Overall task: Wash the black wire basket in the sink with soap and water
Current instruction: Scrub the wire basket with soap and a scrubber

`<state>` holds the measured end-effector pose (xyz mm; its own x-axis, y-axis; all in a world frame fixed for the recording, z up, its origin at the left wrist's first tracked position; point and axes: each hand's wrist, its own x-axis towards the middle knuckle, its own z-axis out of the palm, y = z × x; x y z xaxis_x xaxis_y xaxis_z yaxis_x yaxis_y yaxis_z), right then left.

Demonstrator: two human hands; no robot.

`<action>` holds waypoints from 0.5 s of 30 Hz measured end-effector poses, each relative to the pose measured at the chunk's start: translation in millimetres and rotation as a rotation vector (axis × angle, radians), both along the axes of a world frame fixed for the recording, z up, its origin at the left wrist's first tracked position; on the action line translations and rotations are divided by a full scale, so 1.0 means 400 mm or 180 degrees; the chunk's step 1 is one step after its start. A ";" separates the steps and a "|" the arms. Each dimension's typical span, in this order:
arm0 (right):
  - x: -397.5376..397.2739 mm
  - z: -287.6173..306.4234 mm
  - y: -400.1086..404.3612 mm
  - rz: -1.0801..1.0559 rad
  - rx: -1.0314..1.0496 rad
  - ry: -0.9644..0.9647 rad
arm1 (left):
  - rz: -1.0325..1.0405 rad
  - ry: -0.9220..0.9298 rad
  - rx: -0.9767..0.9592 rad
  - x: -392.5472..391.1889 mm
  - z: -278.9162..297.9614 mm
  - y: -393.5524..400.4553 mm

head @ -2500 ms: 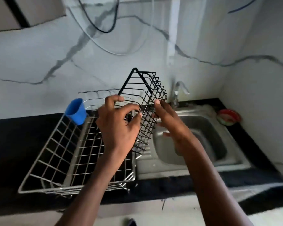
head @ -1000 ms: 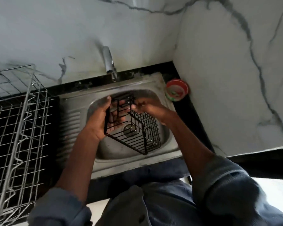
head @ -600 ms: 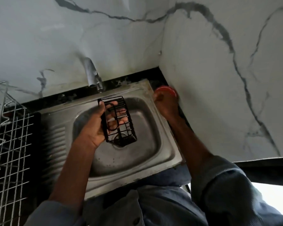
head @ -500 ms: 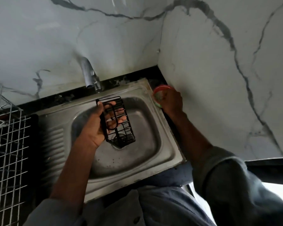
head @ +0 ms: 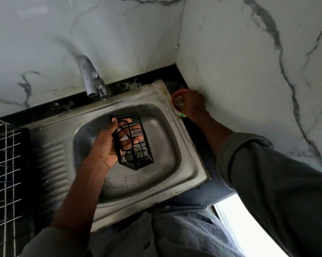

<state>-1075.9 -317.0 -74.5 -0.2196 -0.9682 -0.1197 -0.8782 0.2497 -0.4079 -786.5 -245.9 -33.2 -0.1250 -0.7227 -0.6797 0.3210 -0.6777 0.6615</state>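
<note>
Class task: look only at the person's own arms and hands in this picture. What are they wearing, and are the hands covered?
Both hands are bare: left hand, right hand, no gloves, rings or watch visible. Each arm wears a grey-blue long sleeve pushed up, leaving the forearm uncovered: the right sleeve is loose and bunched at its cuff; the left sleeve shows only at the bottom edge.

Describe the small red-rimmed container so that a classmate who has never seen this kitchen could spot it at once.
Find the steel sink set in the black counter. At its far right corner, against the marble side wall, sits the red-rimmed container, with the right hand reaching into it. It is the only red thing there.
</note>
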 end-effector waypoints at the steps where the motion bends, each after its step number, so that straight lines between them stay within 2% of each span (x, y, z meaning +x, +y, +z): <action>1: 0.000 0.003 -0.003 -0.0121 -0.0006 0.0110 | -0.0016 0.0010 0.0014 -0.001 -0.002 -0.001; 5: 0.008 -0.002 -0.024 -0.0164 0.0251 0.0213 | -0.0019 0.0069 0.0070 -0.006 -0.009 -0.001; 11: 0.017 -0.024 -0.043 -0.0007 0.0238 0.0126 | 0.0025 0.0127 0.0081 -0.015 -0.012 -0.006; 15: 0.011 -0.016 -0.056 -0.0211 0.0230 0.0286 | 0.0045 0.0140 0.0136 -0.015 -0.017 -0.005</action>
<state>-1071.7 -339.6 -80.9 -0.2959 -0.9408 -0.1655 -0.8910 0.3343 -0.3072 -792.6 -247.9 -40.2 -0.1454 -0.6950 -0.7042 0.3589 -0.7003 0.6171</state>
